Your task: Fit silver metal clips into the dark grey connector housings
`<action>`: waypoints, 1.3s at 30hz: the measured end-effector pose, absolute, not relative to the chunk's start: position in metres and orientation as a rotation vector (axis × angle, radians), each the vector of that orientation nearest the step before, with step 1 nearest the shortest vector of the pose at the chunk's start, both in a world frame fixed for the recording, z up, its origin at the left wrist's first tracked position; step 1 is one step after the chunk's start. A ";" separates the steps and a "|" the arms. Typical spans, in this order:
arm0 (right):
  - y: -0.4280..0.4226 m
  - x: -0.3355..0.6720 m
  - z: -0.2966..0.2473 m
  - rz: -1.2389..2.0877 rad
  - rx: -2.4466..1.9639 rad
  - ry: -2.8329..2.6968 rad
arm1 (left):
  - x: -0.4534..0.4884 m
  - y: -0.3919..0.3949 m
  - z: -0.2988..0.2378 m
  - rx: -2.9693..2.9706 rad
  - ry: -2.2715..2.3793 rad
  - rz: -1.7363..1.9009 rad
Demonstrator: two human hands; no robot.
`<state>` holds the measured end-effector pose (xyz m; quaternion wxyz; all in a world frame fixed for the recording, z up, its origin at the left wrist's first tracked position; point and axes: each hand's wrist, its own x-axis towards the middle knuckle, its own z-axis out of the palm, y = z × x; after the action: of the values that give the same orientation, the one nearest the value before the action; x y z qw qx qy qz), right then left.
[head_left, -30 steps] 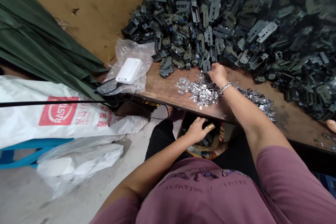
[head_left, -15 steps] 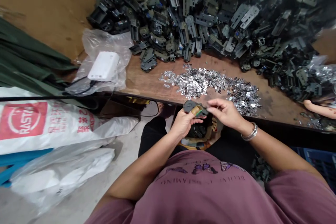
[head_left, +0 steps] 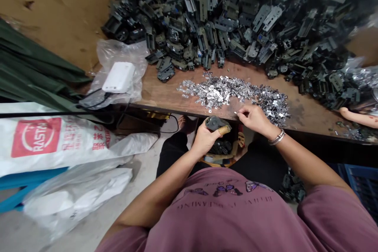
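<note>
My left hand (head_left: 206,138) is closed round a dark grey plastic part (head_left: 215,122), held just below the table's front edge, with a tan guard on the thumb. My right hand (head_left: 253,118) sits at the near edge of a heap of small shiny metal clips (head_left: 224,92), fingers pinched together on something too small to make out. A silver bangle is on that wrist. Behind the clips lies a large heap of dark grey plastic parts (head_left: 236,19).
The wooden table (head_left: 165,92) carries a white box in a clear plastic bag (head_left: 119,76) at its left end. White sacks (head_left: 59,141) and green fabric (head_left: 32,75) lie to the left. Another person's hand (head_left: 358,118) rests at the right edge. A container of parts (head_left: 220,153) sits in my lap.
My right hand drew back from the far pile to meet the left, then moved to the clip heap's near edge. My left hand came up from my lap holding a dark part.
</note>
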<state>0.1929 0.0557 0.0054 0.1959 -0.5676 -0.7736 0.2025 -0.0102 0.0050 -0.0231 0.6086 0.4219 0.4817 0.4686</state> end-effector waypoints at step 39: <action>-0.023 0.176 -0.005 1.260 -1.329 -1.360 | -0.029 -0.026 -0.023 1.289 1.083 1.038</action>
<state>0.1759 -0.0226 -0.0052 0.4169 -0.5296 -0.5420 0.5020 -0.0294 -0.0261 -0.0229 0.5495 0.5445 0.4575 0.4385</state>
